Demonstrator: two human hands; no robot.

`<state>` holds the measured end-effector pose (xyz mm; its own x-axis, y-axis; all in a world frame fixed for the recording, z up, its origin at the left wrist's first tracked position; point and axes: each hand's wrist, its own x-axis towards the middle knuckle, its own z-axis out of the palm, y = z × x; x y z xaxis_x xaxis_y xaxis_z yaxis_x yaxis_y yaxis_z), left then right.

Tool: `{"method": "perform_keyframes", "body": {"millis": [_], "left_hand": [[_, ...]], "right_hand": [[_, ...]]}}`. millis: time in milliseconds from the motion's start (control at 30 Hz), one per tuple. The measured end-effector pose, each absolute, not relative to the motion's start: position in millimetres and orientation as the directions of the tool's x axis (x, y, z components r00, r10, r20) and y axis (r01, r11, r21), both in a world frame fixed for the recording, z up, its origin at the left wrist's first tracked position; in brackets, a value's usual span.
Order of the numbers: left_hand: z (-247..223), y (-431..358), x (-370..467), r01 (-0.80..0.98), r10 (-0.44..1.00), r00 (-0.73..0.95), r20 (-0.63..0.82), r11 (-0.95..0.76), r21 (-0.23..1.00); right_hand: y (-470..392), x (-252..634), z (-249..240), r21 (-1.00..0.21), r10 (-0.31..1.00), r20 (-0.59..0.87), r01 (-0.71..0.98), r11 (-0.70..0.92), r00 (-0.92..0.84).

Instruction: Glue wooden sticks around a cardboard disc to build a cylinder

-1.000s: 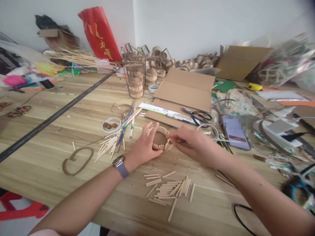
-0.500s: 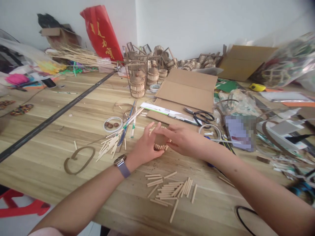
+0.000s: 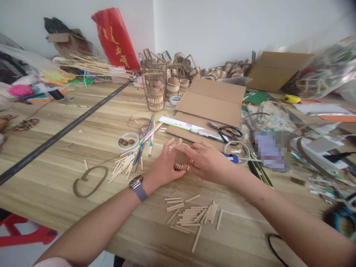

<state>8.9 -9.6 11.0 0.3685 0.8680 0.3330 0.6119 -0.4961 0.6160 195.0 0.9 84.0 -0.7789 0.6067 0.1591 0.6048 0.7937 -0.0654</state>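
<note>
A small round piece ringed with short wooden sticks [image 3: 181, 166] sits on the table between my hands. My left hand [image 3: 167, 163] is curved round its left side, fingers at the far rim and thumb at the near rim. From the right, my right hand [image 3: 204, 161] reaches to the ring with fingers bent together; its fingertips are partly hidden, and whether they pinch a stick cannot be seen. Several loose short sticks [image 3: 191, 216] lie nearer to me. Thinner pale sticks [image 3: 124, 163] are heaped left of my left hand.
Black scissors [image 3: 229, 131], cardboard [image 3: 214, 96] and a tape roll [image 3: 247, 151] lie beyond my hands. Small stick baskets [image 3: 155, 98] stand at the back. A dark metal strip [image 3: 69, 128] crosses the left. A blue-handled tool [image 3: 232, 158] lies by my right wrist.
My right forearm and wrist have shifted slightly, showing more of the blue and yellow-black tools. My left hand keeps its place round the stick ring.
</note>
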Motion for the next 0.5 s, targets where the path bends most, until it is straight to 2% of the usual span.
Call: {"method": "perform_keyframes", "body": {"millis": [500], "left_hand": [[10.7, -10.8, 8.1, 0.595, 0.882, 0.357, 0.307, -0.468, 0.653]], "right_hand": [[-8.1, 191.9, 68.2, -0.102, 0.668, 0.199, 0.663, 0.742, -0.717]]}}
